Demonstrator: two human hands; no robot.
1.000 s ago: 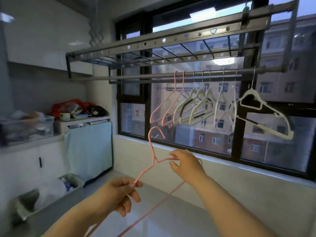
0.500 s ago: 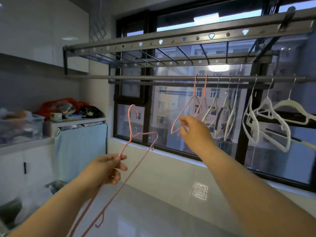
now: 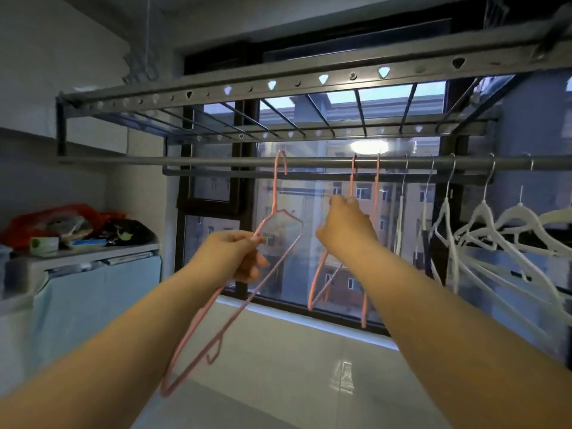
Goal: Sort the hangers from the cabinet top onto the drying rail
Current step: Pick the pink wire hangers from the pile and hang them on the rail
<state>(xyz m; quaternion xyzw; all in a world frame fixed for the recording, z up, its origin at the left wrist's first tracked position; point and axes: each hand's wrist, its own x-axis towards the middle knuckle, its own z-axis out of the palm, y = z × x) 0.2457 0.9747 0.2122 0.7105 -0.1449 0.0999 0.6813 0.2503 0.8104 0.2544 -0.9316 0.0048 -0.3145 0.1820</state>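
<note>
My left hand (image 3: pixel 230 253) grips a thin pink wire hanger (image 3: pixel 274 196) by its shoulder; the hook reaches up to the grey drying rail (image 3: pixel 216 160) and curls over it. Two more pink hangers (image 3: pixel 376 193) hang on the rail just to the right. My right hand (image 3: pixel 345 226) is raised among them, fingers pinched on the neck of the nearer one. Several white plastic hangers (image 3: pixel 483 218) hang further right along the same rail.
A metal drying rack frame (image 3: pixel 278 85) spans overhead in front of a dark-framed window (image 3: pixel 244 193). At left a cabinet top (image 3: pixel 93 252) carries a red bag and clutter, with a blue cloth below. A pale counter (image 3: pixel 294 366) lies beneath my arms.
My left hand lifted the pink hanger up until its hook reached the rail. My right hand rose a little along the hanging pink hangers. The view tilted upward and nearer the rail.
</note>
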